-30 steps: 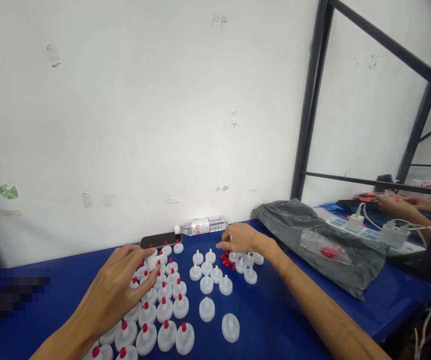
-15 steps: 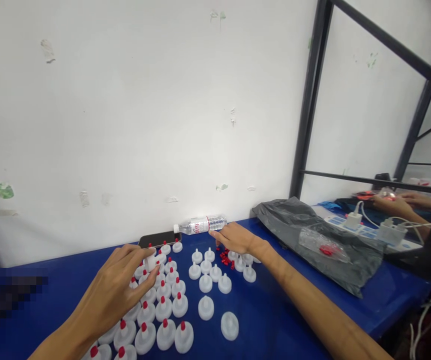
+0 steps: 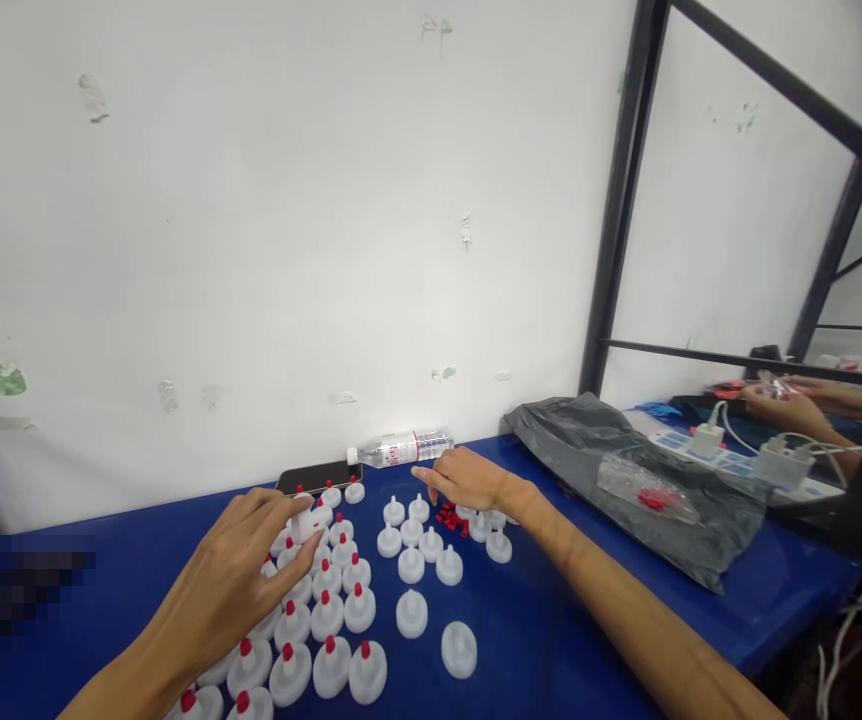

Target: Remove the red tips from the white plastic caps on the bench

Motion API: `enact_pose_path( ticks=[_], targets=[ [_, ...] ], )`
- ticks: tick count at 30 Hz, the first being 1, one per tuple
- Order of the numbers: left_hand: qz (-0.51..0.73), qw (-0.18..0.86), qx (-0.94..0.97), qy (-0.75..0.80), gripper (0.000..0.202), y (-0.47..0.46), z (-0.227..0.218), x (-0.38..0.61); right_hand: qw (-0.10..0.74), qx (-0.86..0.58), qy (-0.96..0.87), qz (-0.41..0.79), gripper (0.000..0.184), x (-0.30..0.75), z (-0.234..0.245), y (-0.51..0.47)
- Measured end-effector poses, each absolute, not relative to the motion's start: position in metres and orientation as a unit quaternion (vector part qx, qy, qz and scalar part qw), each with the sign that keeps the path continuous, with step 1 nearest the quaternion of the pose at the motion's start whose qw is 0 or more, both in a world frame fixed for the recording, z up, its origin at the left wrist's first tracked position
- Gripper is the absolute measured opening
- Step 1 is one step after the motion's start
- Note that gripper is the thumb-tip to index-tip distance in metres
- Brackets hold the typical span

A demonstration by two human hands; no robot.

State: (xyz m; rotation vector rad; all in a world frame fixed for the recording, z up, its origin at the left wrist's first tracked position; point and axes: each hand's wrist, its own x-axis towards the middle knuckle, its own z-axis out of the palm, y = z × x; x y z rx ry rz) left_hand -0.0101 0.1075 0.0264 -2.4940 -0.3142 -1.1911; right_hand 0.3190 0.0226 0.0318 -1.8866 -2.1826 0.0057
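My left hand (image 3: 232, 580) is curled around a white plastic cap (image 3: 302, 522), held just above a cluster of white caps with red tips (image 3: 326, 615). My right hand (image 3: 468, 478) hovers with fingers pinched over a small pile of red tips (image 3: 450, 517), and whether anything is between its fingertips cannot be made out. Between my hands stand several plain white caps without tips (image 3: 412, 560). All of it lies on a blue table (image 3: 536, 640).
A clear water bottle (image 3: 401, 449) lies by the wall beside a dark phone (image 3: 317, 478). A grey plastic bag (image 3: 626, 470) with a small clear bag of red tips (image 3: 648, 495) lies at right. Another person's hands (image 3: 783, 405) work beyond a black frame, near a power strip (image 3: 731, 460).
My right hand has drifted slightly left and up over the red tips. My left hand still grips the white cap, barely moved. The other person's hands shifted a little.
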Motion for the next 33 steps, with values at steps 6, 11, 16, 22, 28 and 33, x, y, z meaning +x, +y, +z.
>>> enact_pose_path(
  ticks=[6, 11, 16, 22, 28, 33],
  targets=[
    [-0.42, 0.163, -0.885, -0.116, 0.028, 0.104, 0.028, -0.011, 0.139, -0.633, -0.761, -0.037, 0.062, 0.317, 0.032, 0.022],
    [-0.415, 0.144, -0.893, -0.096, 0.028, 0.111, 0.02, -0.011, 0.17, -0.614, -0.764, -0.103, 0.036, 0.314, 0.037, 0.023],
    [-0.395, 0.167, -0.9, -0.08, 0.031, 0.114, 0.014, -0.01, 0.214, -0.573, -0.778, -0.14, 0.034, 0.286, 0.046, 0.012],
    [-0.421, 0.184, -0.887, -0.042, 0.03, 0.104, 0.018, -0.007, 0.236, -0.44, -0.847, -0.185, 0.032, 0.242, 0.037, 0.005],
    [-0.426, 0.202, -0.881, -0.036, 0.031, 0.095, 0.026, -0.003, 0.217, -0.42, -0.842, -0.259, 0.037, 0.239, 0.028, 0.013],
    [-0.413, 0.221, -0.883, -0.032, 0.033, 0.105, 0.02, -0.009, 0.237, -0.528, -0.785, -0.22, 0.031, 0.258, 0.04, 0.012]
  ],
)
